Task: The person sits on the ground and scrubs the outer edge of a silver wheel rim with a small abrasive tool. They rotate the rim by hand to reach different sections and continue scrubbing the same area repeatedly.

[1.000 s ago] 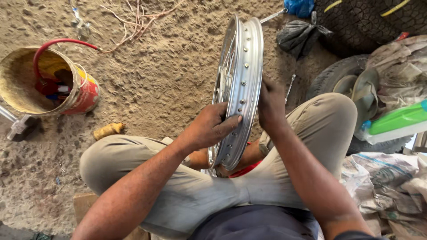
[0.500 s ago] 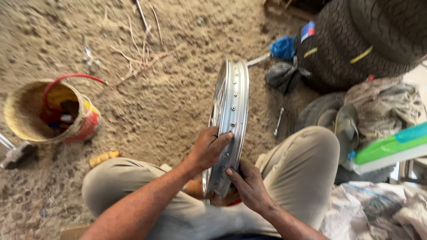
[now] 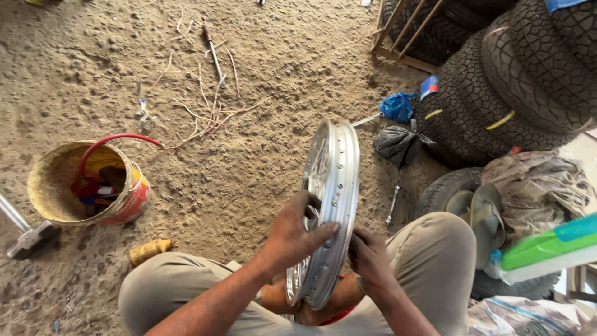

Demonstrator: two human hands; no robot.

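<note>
- Gripping one shiny metal rim [image 3: 333,193], the left hand [image 3: 292,239] wraps over its edge, index finger stretched across the outer band.
- Right hand [image 3: 371,258] clasps the rim's other side, fingers curled against it.
- Rim stands upright on edge between the two knees, over the sandy ground [image 3: 249,162].
- One bucket [image 3: 134,193] with a red hose sits well to the left; one hammer [image 3: 28,236] lies beside it.
- Several tyres [image 3: 516,81] are stacked at right; one wrench [image 3: 392,204] lies near the rim.
</note>
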